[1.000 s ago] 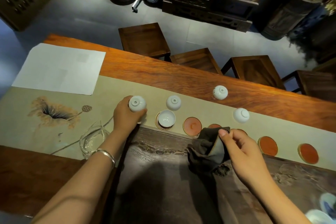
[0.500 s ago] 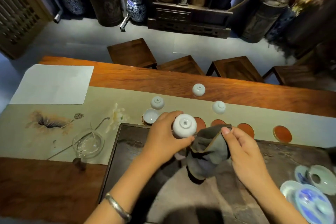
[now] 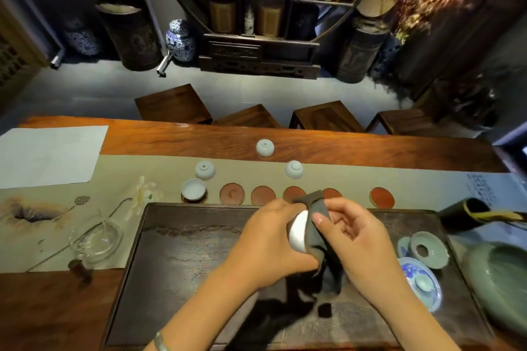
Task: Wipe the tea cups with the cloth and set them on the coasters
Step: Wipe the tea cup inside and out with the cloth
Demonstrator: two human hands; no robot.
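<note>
My left hand grips a white tea cup over the dark tea tray. My right hand pinches the dark grey cloth against the cup's side. One upright cup stands on the leftmost coaster. Three cups lie upside down on the runner and table: one at the left, one at the far middle, one to the right. Several bare red coasters run in a row, among them one beside the upright cup and one at the right end.
A glass pitcher sits at the left on the painted runner. White paper lies at the far left. Blue-and-white dishes, a green saucer and a green bowl crowd the right. Wooden stools stand behind the table.
My left hand lifted a cup from the runner and brought it right, over the tray. The cloth in my right hand now presses against that cup. The camera tilted up.
</note>
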